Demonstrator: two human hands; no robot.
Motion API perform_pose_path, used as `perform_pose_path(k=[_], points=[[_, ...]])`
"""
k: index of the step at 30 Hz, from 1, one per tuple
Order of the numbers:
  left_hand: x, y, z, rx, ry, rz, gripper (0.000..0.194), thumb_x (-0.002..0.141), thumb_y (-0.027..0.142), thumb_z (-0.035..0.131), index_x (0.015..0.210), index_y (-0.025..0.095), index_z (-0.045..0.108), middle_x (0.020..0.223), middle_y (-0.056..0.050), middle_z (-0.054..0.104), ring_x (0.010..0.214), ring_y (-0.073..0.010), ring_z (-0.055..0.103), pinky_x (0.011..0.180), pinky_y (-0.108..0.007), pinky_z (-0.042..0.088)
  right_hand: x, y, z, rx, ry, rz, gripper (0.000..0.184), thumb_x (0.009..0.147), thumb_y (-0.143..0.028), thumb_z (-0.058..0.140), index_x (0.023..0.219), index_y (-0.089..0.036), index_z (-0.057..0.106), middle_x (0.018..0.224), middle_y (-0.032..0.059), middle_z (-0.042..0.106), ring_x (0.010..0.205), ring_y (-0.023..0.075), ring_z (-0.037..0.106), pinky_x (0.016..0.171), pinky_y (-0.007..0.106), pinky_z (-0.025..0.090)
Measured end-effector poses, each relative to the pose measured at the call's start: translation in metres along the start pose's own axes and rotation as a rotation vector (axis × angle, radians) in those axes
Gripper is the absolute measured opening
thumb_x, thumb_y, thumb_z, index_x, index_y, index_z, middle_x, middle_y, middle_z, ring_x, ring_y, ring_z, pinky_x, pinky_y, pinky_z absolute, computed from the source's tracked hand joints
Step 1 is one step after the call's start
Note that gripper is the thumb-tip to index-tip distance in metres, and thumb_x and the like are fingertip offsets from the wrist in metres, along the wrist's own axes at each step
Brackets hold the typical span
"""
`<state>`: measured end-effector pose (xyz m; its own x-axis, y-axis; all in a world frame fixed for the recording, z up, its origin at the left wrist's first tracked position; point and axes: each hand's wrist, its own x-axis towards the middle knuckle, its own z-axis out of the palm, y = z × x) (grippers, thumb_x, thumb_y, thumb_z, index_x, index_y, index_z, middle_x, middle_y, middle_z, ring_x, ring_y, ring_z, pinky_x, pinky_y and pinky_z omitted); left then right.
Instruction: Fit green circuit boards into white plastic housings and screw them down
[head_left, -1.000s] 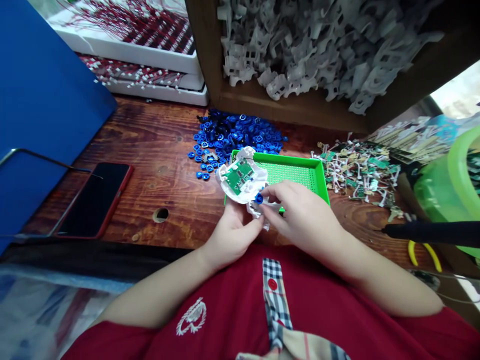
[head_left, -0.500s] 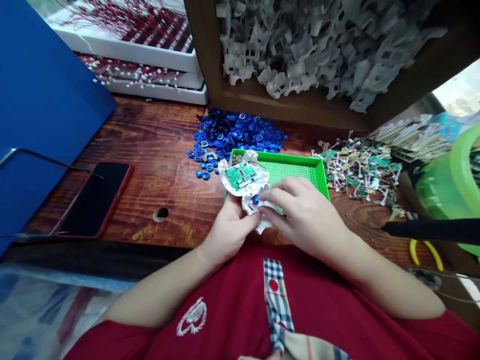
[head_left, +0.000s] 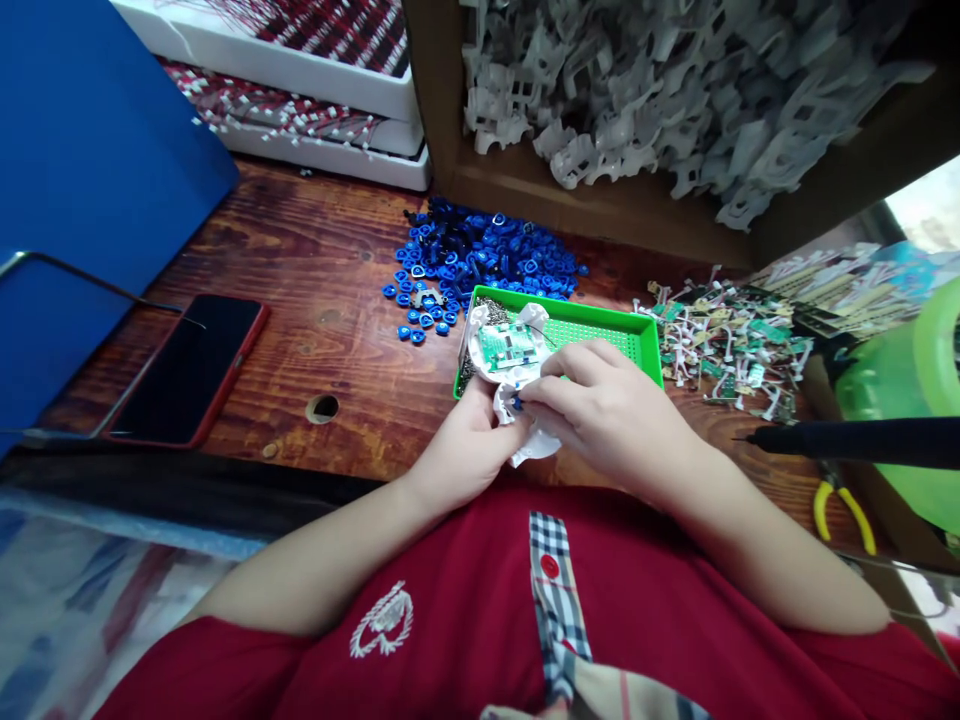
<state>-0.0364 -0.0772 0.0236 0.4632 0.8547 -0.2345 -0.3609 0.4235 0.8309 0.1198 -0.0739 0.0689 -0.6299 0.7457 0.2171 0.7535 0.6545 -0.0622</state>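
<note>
Head view: left grip (head_left: 466,440) clasps casing (head_left: 529,372), right grip (head_left: 611,410) blue piece (head_left: 517,401), near tray rim (head_left: 570,304).

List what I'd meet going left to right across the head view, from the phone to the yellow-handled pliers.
Phone, tabletop hole, left hand, right hand, pile of small circuit boards, yellow-handled pliers.

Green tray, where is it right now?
In the head view, the green tray lies on the wooden table just right of center, nearer than the blue pieces, partly hidden by the white shell and right hand.
</note>
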Motion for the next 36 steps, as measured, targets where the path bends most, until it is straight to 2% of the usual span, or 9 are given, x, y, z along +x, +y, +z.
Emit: perform_pose_path(k=[3, 8, 17, 22, 27, 31, 36], points=[[-0.0001, 0.0013, 0.0015, 0.002, 0.008, 0.016, 0.061, 0.078, 0.018, 0.066, 0.132, 0.020, 0.038, 0.126, -0.008, 0.057, 0.119, -0.0252, 0.051, 0.100, -0.038, 0.041, 0.0014, 0.0000, -0.0038, 0.002, 0.005, -0.032, 0.018, 0.088, -0.024, 0.049, 0.089, -0.015, 0.065, 0.086, 0.0075, 0.057, 0.082, 0.0186, 0.045, 0.077, 0.033, 0.041], [-0.0002, 0.0013, 0.0013, -0.009, 0.011, 0.020, 0.059, 0.078, 0.018, 0.065, 0.131, 0.019, 0.039, 0.127, -0.008, 0.057, 0.120, -0.0249, 0.050, 0.101, -0.037, 0.040, 0.0036, -0.0013, -0.0070, 0.043, 0.003, -0.008, 0.020, 0.089, -0.025, 0.047, 0.083, -0.015, 0.064, 0.081, 0.0064, 0.057, 0.079, 0.0173, 0.047, 0.076, 0.032, 0.042], [-0.0039, 0.0015, 0.0012, -0.021, 0.031, 0.017, 0.052, 0.077, 0.017, 0.066, 0.124, 0.019, 0.044, 0.131, -0.007, 0.055, 0.124, -0.0255, 0.048, 0.101, -0.037, 0.040, -0.0057, -0.0005, -0.0071, 0.079, -0.001, 0.047, 0.019, 0.089, -0.028, 0.048, 0.097, -0.018, 0.063, 0.094, 0.0072, 0.058, 0.088, 0.0180, 0.051, 0.077, 0.033, 0.042], [-0.0078, 0.0019, 0.0043, -0.016, 0.046, 0.019, 0.058, 0.077, 0.014, 0.064, 0.128, 0.021, 0.039, 0.128, -0.007, 0.056, 0.121, -0.0251, 0.050, 0.100, -0.038, 0.042, -0.0029, -0.0038, -0.0028, 0.005, 0.000, 0.052, 0.020, 0.089, -0.030, 0.049, 0.090, -0.017, 0.065, 0.086, 0.0072, 0.058, 0.084, 0.0189, 0.052, 0.075, 0.034, 0.043], [-0.0075, 0.0025, 0.0028, 0.022, 0.000, 0.056, 0.067, 0.074, 0.005, 0.061, 0.133, 0.023, 0.035, 0.131, -0.005, 0.054, 0.124, -0.0243, 0.048, 0.106, -0.039, 0.036, -0.0021, -0.0063, -0.0009, -0.037, 0.019, 0.035, 0.020, 0.088, -0.028, 0.049, 0.088, -0.015, 0.065, 0.082, 0.0065, 0.059, 0.081, 0.0190, 0.052, 0.074, 0.035, 0.043], [-0.0063, 0.0031, 0.0010, 0.034, -0.023, 0.044, 0.070, 0.074, 0.006, 0.061, 0.136, 0.023, 0.033, 0.131, -0.006, 0.053, 0.124, -0.0251, 0.047, 0.107, -0.041, 0.035, -0.0043, -0.0036, -0.0069, 0.039, 0.032, -0.041, 0.018, 0.089, -0.025, 0.049, 0.090, -0.015, 0.064, 0.086, 0.0068, 0.060, 0.083, 0.0180, 0.051, 0.077, 0.033, 0.044], [-0.0070, 0.0033, 0.0015, 0.003, -0.018, 0.019, 0.068, 0.074, 0.008, 0.063, 0.134, 0.022, 0.035, 0.131, -0.007, 0.053, 0.125, -0.0260, 0.046, 0.105, -0.040, 0.037, -0.0054, -0.0015, -0.0097, 0.119, -0.032, 0.006, 0.018, 0.090, -0.025, 0.047, 0.091, -0.017, 0.064, 0.087, 0.0076, 0.060, 0.084, 0.0181, 0.051, 0.075, 0.033, 0.044]])
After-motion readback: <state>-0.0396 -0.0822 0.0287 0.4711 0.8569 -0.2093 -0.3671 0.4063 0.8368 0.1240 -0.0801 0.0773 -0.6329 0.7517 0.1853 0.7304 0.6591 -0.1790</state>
